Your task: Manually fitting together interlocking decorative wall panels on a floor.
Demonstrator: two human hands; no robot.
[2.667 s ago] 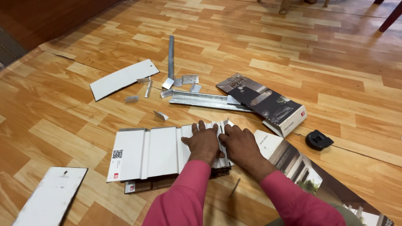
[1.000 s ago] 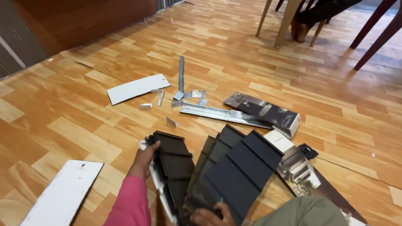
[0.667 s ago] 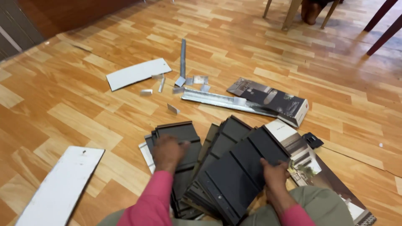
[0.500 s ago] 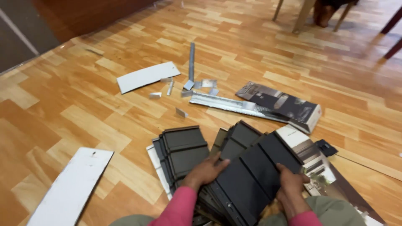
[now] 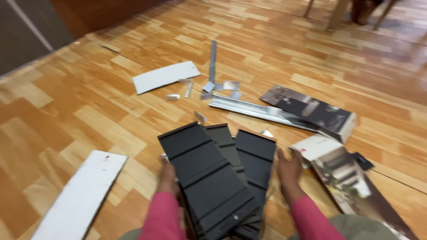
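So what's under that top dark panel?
More dark panels fan out beneath the top panel. Whatever lies under the stack is covered, and both hands' fingers are partly hidden.

home room, wooden plank floor (image 5: pixel 89 115), chair legs (image 5: pixel 336 15), strewn metal parts (image 5: pixel 218 86)

Wooden plank floor strewn with panels, boards and metal parts.

We see a warm, light-brown plank floor (image 5: pixel 89 115) filling the frame. On it, at lower centre, lies a fanned stack of dark grey ribbed panels (image 5: pixel 213 178). A long white board (image 5: pixel 80 198) lies at lower left, a smaller white sheet (image 5: pixel 164 76) at upper centre-left. Just right of that sheet are small silver metal pieces (image 5: pixel 213 86), with a long silver rail (image 5: pixel 262 113) slanting toward a dark printed box (image 5: pixel 311 113) at right. A printed leaflet (image 5: pixel 342 175) lies at lower right.
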